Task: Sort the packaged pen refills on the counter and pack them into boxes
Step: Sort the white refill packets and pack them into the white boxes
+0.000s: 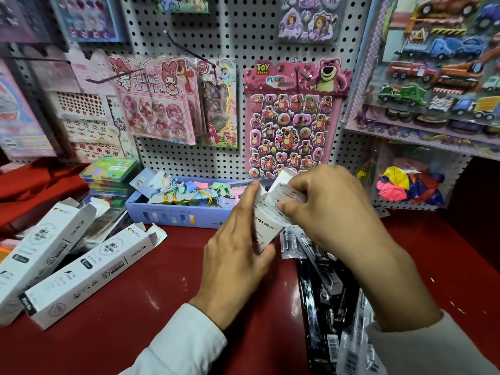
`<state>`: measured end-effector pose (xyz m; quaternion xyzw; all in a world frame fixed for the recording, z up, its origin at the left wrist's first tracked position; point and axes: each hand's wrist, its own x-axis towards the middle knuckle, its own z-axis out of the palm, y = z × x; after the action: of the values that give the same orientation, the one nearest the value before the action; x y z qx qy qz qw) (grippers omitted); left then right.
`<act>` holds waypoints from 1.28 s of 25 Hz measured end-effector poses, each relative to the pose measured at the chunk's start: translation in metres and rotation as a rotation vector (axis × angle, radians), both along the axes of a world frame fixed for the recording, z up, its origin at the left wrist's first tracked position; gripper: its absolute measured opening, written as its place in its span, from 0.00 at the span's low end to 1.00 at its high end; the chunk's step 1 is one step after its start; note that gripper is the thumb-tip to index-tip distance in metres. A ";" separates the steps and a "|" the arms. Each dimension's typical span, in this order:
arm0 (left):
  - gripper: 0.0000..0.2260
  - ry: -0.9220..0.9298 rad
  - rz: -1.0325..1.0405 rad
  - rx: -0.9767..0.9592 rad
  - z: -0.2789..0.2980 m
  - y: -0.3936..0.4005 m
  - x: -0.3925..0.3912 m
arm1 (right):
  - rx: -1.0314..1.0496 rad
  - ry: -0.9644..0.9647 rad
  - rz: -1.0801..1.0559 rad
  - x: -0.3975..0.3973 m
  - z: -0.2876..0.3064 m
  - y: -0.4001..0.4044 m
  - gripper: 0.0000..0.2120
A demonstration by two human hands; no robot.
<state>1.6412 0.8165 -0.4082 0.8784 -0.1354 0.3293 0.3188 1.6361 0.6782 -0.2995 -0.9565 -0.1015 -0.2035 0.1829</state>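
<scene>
My left hand [238,247] grips a white refill box [266,231] held upright above the red counter [162,293], its top flaps open. My right hand [332,209] pinches clear packaged refills [284,196] at the box's open top, their lower part hidden inside or behind the box. A heap of black-and-clear refill packets [324,293] lies on the counter under my right forearm. Two more white boxes lie flat at the left, one nearer [89,269] and one further left [40,247], both with end flaps open.
A lilac tray [173,212] full of pastel tags stands against the pegboard behind the hands. Stacked green plastic cases [111,174] sit at its left. Sticker sheets hang on the pegboard [243,36]; a bag of balloons [408,182] hangs at the right.
</scene>
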 end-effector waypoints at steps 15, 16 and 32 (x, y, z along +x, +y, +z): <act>0.42 0.192 -0.063 -0.298 -0.009 -0.002 0.011 | 0.054 0.148 0.066 -0.004 -0.005 0.002 0.16; 0.38 0.210 -0.112 -0.352 -0.009 -0.003 0.012 | 0.019 0.053 0.010 -0.006 -0.005 0.003 0.13; 0.26 0.197 -0.150 -0.426 -0.014 -0.006 0.008 | -0.053 0.096 -0.029 -0.003 0.000 0.003 0.06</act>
<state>1.6494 0.8101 -0.4218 0.8068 -0.0960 0.2386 0.5319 1.6329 0.6817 -0.2993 -0.9710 -0.0840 -0.1575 0.1593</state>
